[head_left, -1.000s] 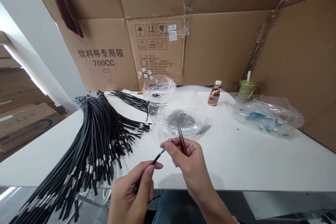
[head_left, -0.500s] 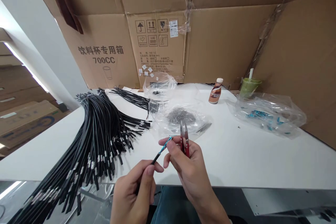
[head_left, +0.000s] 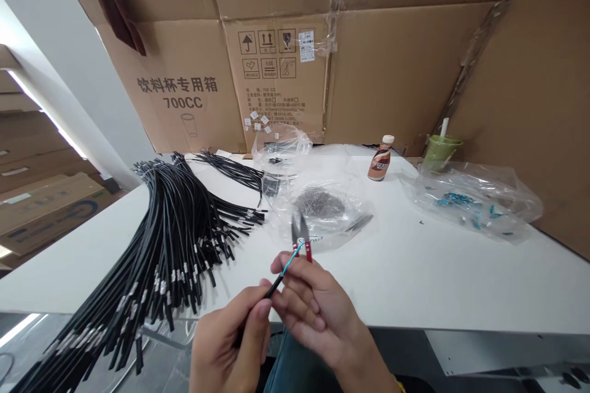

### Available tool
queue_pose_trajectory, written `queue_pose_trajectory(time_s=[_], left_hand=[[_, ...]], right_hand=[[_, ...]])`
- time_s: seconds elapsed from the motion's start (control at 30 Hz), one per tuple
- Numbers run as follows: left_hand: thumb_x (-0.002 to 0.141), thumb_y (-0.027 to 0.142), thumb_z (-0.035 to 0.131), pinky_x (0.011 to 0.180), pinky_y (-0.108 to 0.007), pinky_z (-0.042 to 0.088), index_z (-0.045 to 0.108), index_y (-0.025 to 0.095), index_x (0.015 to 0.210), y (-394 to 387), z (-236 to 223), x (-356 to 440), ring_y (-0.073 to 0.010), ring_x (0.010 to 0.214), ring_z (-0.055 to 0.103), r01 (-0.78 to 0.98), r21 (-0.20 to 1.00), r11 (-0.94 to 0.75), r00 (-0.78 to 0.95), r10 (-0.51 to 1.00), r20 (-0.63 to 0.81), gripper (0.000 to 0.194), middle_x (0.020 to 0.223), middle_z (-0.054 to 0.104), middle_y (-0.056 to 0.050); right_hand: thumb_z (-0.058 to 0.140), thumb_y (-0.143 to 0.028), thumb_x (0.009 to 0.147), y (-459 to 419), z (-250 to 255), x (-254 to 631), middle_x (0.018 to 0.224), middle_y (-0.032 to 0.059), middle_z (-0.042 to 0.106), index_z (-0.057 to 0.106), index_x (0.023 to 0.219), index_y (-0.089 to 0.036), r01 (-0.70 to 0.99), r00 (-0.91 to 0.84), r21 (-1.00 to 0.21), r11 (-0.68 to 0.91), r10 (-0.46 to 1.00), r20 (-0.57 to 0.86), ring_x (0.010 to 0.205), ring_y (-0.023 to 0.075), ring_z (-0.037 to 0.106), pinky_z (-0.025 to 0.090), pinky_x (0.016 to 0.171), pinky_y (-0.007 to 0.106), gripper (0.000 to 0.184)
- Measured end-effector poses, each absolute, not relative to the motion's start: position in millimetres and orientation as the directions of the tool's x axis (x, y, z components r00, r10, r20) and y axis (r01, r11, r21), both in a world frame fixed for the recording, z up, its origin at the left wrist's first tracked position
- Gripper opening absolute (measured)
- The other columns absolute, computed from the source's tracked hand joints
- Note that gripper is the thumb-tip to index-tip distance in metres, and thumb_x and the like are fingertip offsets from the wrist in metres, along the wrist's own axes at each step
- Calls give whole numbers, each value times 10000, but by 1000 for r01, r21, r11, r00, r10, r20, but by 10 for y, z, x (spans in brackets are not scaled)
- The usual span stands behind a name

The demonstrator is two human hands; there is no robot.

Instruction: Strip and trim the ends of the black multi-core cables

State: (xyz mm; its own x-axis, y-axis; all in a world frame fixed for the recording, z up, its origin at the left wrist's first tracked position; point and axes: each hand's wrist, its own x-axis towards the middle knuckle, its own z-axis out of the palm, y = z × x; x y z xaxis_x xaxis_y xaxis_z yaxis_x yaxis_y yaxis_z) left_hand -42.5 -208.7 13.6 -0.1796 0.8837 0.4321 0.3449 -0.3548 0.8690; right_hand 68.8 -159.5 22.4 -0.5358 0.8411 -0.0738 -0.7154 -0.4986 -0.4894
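Note:
My left hand [head_left: 230, 338] pinches a black cable [head_left: 275, 286] between thumb and index finger. Thin turquoise wires [head_left: 290, 260] stick out of the cable's stripped end, pointing up and to the right. Red-handled thread snips [head_left: 308, 250] are in my right hand [head_left: 327, 307], their two pointed blades upward and spread apart. The snips are just behind the wire tips; whether they touch cannot be made out. My right fingers curl close beside the wires and cable end, hiding most of the snips' handles.
A large bundle of black cables [head_left: 161, 239] covers the table's left side, with a smaller bundle [head_left: 235, 169] behind. A clear bag of dark fine pieces [head_left: 318, 204] lies ahead. Right are a bottle [head_left: 380, 159], a green cup [head_left: 440, 150] and a bag with turquoise bits [head_left: 461, 199].
The snips have shifted left and slightly down, from beside the wires to behind their tips. My right hand has turned, its thumb moving off the wires. My left hand keeps its pinch.

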Motion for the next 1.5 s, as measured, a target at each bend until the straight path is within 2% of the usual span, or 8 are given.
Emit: queue_pose_trajectory(time_s=[0.23,0.43,0.6,0.73,0.83,0.93,1.23,1.5], left_hand=[[915,278,528,363,-140,295,709,248,870,-2050,149,-487,-54,340,406,427,801,-420,-107,856,506,189,419,440,85],[903,307,532,353,-165,277,705,239,770,-2058,159,-409,-58,340,379,434,811,-393,-166,849,501,228,418,437,83],[881,189,567,400,-136,362,702,231,887,-2053,162,-460,-42,337,427,629,569,-530,-53,701,712,141,459,526,93],[851,98,580,515,-127,464,705,171,936,-2061,171,-501,-70,467,610,760,307,-572,108,577,809,167,652,709,18],[874,132,551,495,-129,468,715,156,918,-2049,141,-532,-67,435,586,784,364,-503,67,652,755,172,627,702,18],[885,185,547,421,-135,420,713,166,930,-1995,68,-564,-47,360,483,722,490,-488,-3,706,708,173,573,652,44],[888,257,560,463,-207,432,747,229,839,-1928,-25,-466,-94,435,495,364,797,-482,-160,811,563,196,607,642,15],[923,276,465,445,-219,366,665,189,766,-1919,-17,-514,-106,455,489,417,771,-481,47,859,510,269,560,587,7]], right_hand=[[857,-346,591,-1556,254,748,553,-75,522,694,761,-169,-649,-328,-682,-338,933,-150,443,11,394,471,583,139,294],[699,-325,782,-1647,343,904,498,-84,310,687,799,-189,-326,-26,-934,148,986,165,473,58,255,268,428,171,138],[653,-269,786,-1835,422,854,484,-88,327,655,771,-178,-199,3,-931,306,950,312,419,48,236,255,370,170,92],[556,-185,874,-1840,344,776,467,-76,411,597,727,-171,165,102,-708,687,702,705,393,55,298,273,358,189,153],[405,-72,915,-1789,261,757,480,-22,512,645,864,-77,463,-90,-184,867,252,963,418,89,379,322,404,255,245],[435,-26,908,-1762,221,777,473,1,531,647,830,-34,551,-219,57,832,79,972,435,100,412,317,411,277,226],[469,-53,919,-1861,328,915,461,-39,554,647,659,-161,503,-389,89,860,133,911,408,66,422,362,388,246,334],[457,-104,903,-1802,379,1013,475,-26,556,691,868,-112,442,-340,-99,892,269,901,424,92,432,358,444,269,237]])
